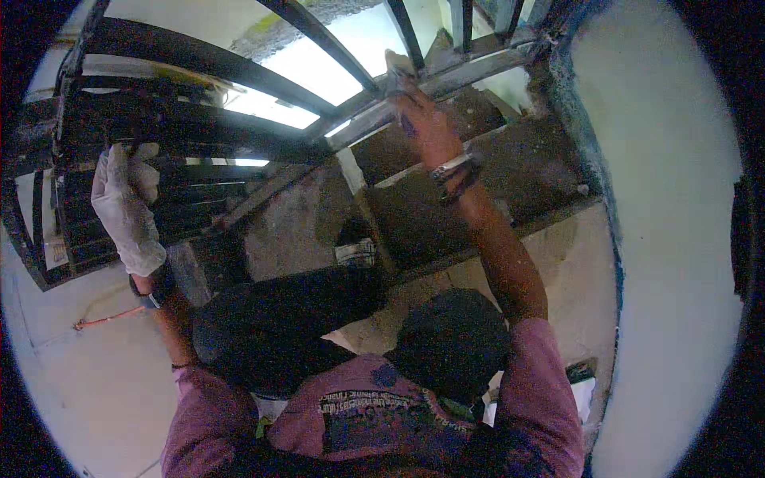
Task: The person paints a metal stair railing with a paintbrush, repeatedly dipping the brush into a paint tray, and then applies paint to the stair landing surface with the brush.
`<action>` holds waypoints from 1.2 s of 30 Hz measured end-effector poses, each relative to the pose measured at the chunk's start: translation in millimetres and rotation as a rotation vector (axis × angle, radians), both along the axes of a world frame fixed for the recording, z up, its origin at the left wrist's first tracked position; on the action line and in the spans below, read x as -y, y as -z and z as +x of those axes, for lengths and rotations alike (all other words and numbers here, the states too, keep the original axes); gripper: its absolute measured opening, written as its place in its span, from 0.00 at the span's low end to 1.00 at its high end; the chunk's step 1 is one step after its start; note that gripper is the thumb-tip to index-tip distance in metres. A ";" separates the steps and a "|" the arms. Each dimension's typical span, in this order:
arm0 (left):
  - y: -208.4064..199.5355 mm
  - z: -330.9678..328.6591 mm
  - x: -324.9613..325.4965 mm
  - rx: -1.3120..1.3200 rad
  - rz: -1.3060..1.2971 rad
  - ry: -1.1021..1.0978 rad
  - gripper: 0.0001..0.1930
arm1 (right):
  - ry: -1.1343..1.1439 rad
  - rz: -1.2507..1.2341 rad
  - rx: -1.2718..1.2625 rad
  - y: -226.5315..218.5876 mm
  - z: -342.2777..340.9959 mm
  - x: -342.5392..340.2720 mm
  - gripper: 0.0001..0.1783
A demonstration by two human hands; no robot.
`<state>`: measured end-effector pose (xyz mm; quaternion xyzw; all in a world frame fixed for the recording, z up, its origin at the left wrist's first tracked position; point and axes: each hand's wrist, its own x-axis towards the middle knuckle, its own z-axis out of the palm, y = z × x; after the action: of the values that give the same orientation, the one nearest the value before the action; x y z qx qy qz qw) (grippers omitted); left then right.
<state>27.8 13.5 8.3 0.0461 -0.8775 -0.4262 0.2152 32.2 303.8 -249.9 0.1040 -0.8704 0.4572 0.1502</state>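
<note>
My left hand (131, 203), in a whitish glove, is at the left beside a dark slatted frame (207, 131). Its fingers are curled; what they close on is lost in the dark. My right hand (426, 127) reaches up to the frame's long lower rail (478, 72), near the ends of the slats. Its fingers are bent together around something small, with a pale tip (396, 64) showing above them. Blur and poor light hide what that is.
A pale wall (669, 223) rises close on the right. Below the rail stand dark wooden boards (470, 175). My bent legs (287, 319) in dark trousers lie near the frame. An orange cord or stick (111, 317) is on the light floor (96, 374) at left.
</note>
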 end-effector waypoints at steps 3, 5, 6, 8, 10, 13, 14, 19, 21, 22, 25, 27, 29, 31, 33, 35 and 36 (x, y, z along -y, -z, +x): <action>-3.6 8.6 -4.0 -0.036 -0.009 -0.029 0.12 | 0.012 0.071 0.203 -3.4 18.5 -11.6 0.31; -2.9 8.1 -4.9 -0.041 0.022 -0.027 0.11 | 0.091 0.124 -0.106 -4.4 20.2 -11.8 0.25; -1.6 6.6 -4.7 -0.046 0.051 -0.012 0.11 | 0.087 0.080 -0.164 -4.6 18.2 -9.8 0.23; 0.1 3.2 -3.9 -0.044 0.078 0.020 0.10 | 0.091 0.012 -0.147 -5.9 15.0 -8.2 0.19; 1.2 1.2 -1.7 -0.018 0.058 -0.049 0.11 | 0.092 0.051 0.032 -7.0 14.3 -7.0 0.26; 3.3 1.2 1.7 -0.063 0.072 -0.050 0.12 | 0.126 0.082 0.026 -6.6 14.7 -5.1 0.26; 3.5 1.2 2.9 -0.059 0.048 -0.038 0.12 | 0.142 0.077 -0.030 -5.8 14.1 -3.0 0.23; 0.8 4.3 4.1 0.027 0.035 0.004 0.12 | 0.264 0.025 -0.029 -4.3 16.0 1.8 0.22; 0.5 4.9 3.4 0.035 -0.011 0.001 0.11 | 0.162 -0.080 0.004 -4.5 17.4 -2.1 0.19; 1.0 4.9 2.8 0.044 -0.021 -0.031 0.11 | 0.130 -0.155 0.077 -4.5 19.7 -6.1 0.18; 3.4 4.4 1.8 0.013 0.099 -0.004 0.11 | 0.132 -0.201 0.057 -2.5 20.6 -17.7 0.15; 4.0 4.6 1.8 -0.004 0.080 0.000 0.10 | 0.172 -0.187 0.043 -0.3 19.1 -20.5 0.14; 3.5 5.4 2.7 0.005 0.069 -0.014 0.10 | 0.205 -0.191 0.044 0.4 20.0 -21.1 0.13; 2.7 6.1 3.9 0.020 0.072 -0.063 0.10 | 0.141 -0.210 0.143 -2.7 26.5 -24.0 0.13; 3.1 5.6 5.0 0.013 0.076 -0.019 0.10 | 0.122 -0.250 0.156 -8.7 38.5 -33.5 0.13; 3.9 5.6 5.7 -0.003 0.101 0.002 0.10 | 0.136 -0.309 0.138 -18.7 58.5 -53.8 0.12; 3.8 5.8 5.9 -0.005 0.113 0.006 0.11 | 0.193 -0.339 0.079 -23.2 61.0 -65.5 0.12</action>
<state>33.6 7.6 4.5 0.0546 -0.8515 -0.4758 0.2133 93.2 369.3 -226.7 -0.0246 -0.7920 0.5845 0.1744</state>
